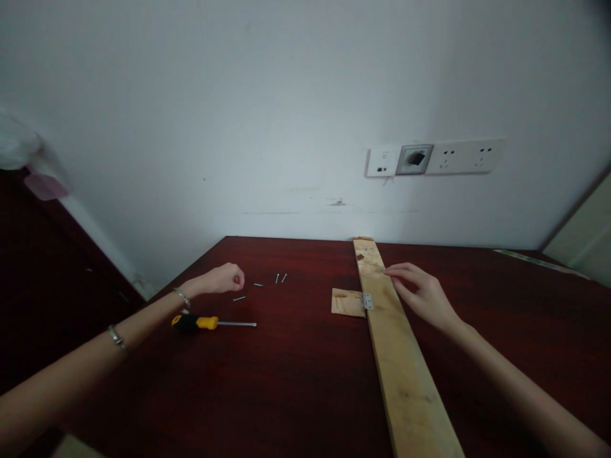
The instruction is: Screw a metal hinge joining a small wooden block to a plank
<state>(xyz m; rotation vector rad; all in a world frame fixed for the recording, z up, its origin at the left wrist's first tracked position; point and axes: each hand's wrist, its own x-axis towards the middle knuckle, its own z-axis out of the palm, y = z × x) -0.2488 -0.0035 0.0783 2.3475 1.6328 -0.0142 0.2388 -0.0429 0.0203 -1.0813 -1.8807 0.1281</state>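
My left hand (228,278) is closed with its fingers curled, just left of several loose screws (258,285); what it holds, if anything, is hidden. Below it lies a screwdriver (207,323) with a yellow and black handle, its shaft pointing right. My right hand (420,292) is over the right edge of a long wooden plank (401,356). Its thumb and fingertips are drawn together, and anything between them is too small to make out. A metal hinge (366,301) joins the plank's left edge to a small wooden block (347,302).
All of this lies on a dark red tabletop (305,381) against a white wall. The plank's far end reaches close to the wall. Sockets (463,156) and a switch plate (382,163) are set in the wall above. A patterned strip (539,262) lies at the back right.
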